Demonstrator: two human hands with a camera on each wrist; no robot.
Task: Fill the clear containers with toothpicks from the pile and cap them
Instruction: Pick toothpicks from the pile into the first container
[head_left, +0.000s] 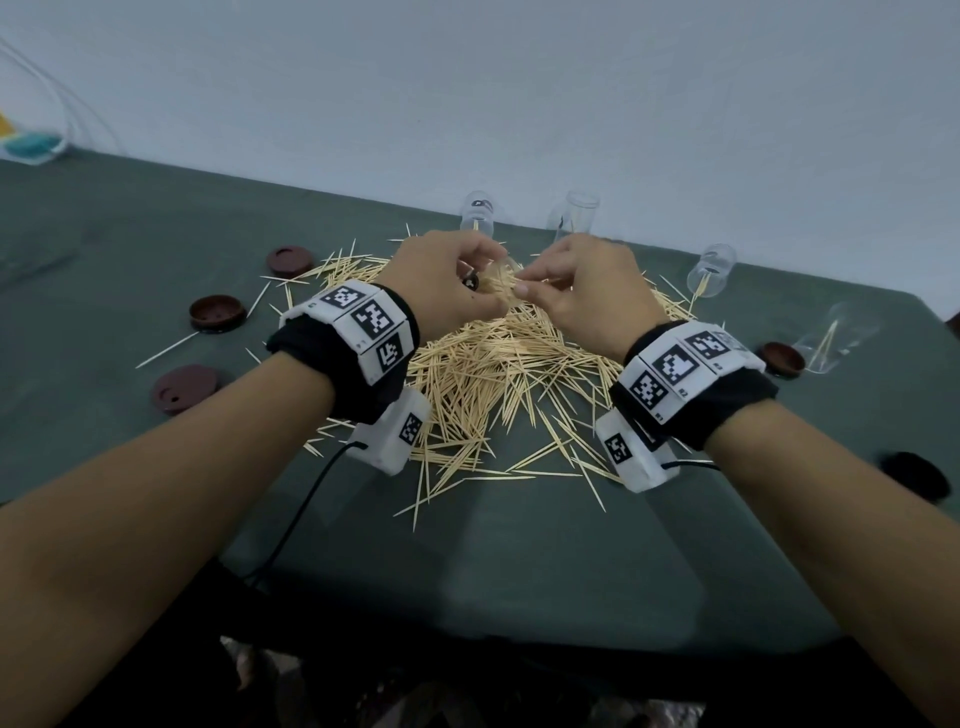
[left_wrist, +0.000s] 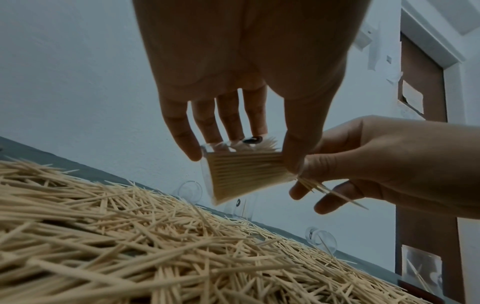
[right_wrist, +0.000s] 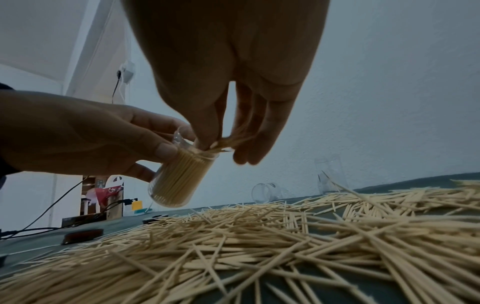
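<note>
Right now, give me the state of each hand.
Left hand: grips a clear container packed with toothpicks.
Right hand: pinches a few toothpicks at its mouth.

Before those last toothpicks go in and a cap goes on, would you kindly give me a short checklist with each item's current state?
1. Left hand grips the clear container: ok.
2. Right hand pinches a few toothpicks at its mouth: ok.
3. Container nearly packed: ok.
4. Caps within reach: ok.
5. Container capped: not ok.
6. Room for more toothpicks: cannot tell.
</note>
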